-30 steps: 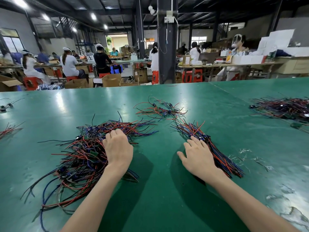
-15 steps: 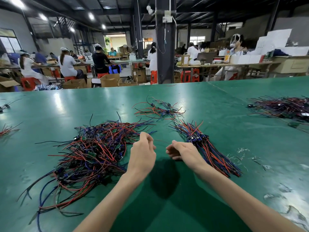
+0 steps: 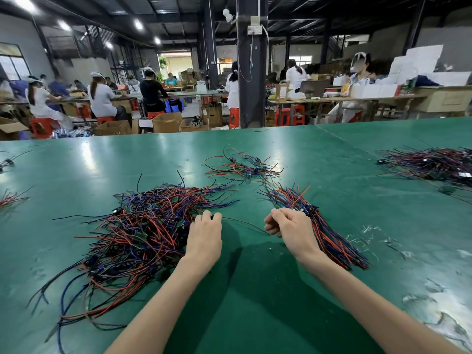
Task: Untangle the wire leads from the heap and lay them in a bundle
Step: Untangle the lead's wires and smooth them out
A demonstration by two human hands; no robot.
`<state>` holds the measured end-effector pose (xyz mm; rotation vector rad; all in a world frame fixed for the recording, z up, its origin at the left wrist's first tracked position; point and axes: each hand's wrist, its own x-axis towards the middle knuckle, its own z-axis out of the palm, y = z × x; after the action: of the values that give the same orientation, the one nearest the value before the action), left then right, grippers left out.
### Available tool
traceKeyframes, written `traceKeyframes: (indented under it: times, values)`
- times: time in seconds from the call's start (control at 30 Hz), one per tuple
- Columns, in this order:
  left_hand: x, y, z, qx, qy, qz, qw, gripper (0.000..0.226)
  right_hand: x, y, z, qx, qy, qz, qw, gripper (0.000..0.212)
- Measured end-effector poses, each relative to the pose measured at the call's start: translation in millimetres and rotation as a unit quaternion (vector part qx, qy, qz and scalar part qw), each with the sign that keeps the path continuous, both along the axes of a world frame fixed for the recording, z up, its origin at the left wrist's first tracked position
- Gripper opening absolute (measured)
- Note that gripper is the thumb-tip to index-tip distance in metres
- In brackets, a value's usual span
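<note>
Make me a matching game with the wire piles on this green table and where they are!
Things:
1. big tangled heap of red, blue and black wire leads
2. neat straight bundle of red and blue leads
3. single thin lead

Places:
A. beside the right hand
B. stretched between both hands
C. at the left hand

Pairs: 1-C, 2-A, 3-B.

A dark pillar (image 3: 251, 72) rises beyond the green table (image 3: 319, 159), with cardboard boxes (image 3: 166, 122) and red stools (image 3: 234, 117) near its foot. People (image 3: 101, 98) sit at benches (image 3: 332, 99) farther back.
</note>
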<state>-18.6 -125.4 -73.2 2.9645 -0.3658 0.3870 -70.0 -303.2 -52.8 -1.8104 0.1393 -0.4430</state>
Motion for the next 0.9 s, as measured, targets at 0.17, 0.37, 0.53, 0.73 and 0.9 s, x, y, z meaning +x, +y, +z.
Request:
traceKeyframes:
  times: [0.17,0.37,0.53,0.73,0.9]
  values:
    - [0,2,2,-0.056,0.005,-0.024,0.998,0.059,1,-5,4,0.031,-0.02,-0.022,0.999,0.033]
    - [1,7,5,-0.058,-0.006,0.002,0.998,0.035,2,-10,6,0.044,-0.021,-0.033,0.998,0.033]
    - [2,7,5,-0.139,-0.011,-0.028,0.99,0.008,4,-12,10,0.079,-0.032,-0.034,0.996,0.035]
    - [-14,-14,20,-0.354,0.033,-0.12,0.927,0.016,3,-16,12,0.053,0.025,-0.018,0.998,0.031]
    - [-29,-29,28,-0.472,0.141,-0.169,0.853,0.036,0,-8,13,0.139,0.172,0.127,0.967,0.017]
